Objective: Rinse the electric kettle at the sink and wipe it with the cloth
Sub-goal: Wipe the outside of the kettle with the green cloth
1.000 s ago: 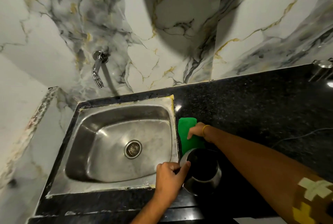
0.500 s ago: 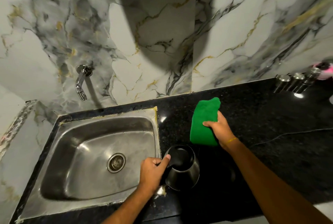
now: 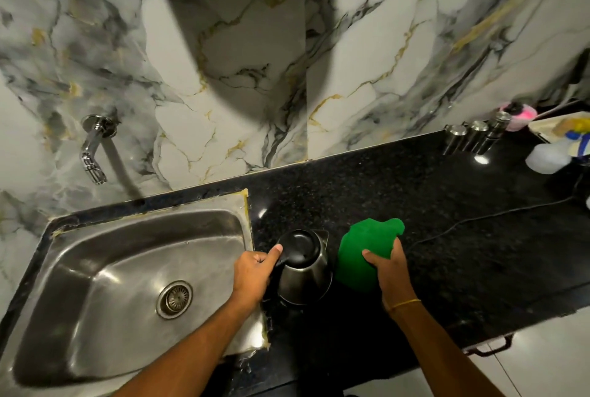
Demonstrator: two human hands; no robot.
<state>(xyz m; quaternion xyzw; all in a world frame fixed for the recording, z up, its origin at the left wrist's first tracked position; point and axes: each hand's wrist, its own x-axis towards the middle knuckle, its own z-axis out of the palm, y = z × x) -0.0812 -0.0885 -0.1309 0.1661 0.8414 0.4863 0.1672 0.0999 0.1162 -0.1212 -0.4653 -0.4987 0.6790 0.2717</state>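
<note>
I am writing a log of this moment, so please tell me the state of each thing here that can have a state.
Kettle: upright on the counter, lid shut, handle held by the left hand.
Green cloth: bunched, held in the right hand, beside the kettle.
Tap: no water running.
Sink: nothing in it, drain uncovered.
Steel canisters: upright, lids on.

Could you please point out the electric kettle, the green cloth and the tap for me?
electric kettle (image 3: 305, 278): head view, on its steel side wall.
green cloth (image 3: 360, 245): head view, on the bare middle of the cloth, above the fingers.
tap (image 3: 91, 153): head view, on the chrome spout.
</note>
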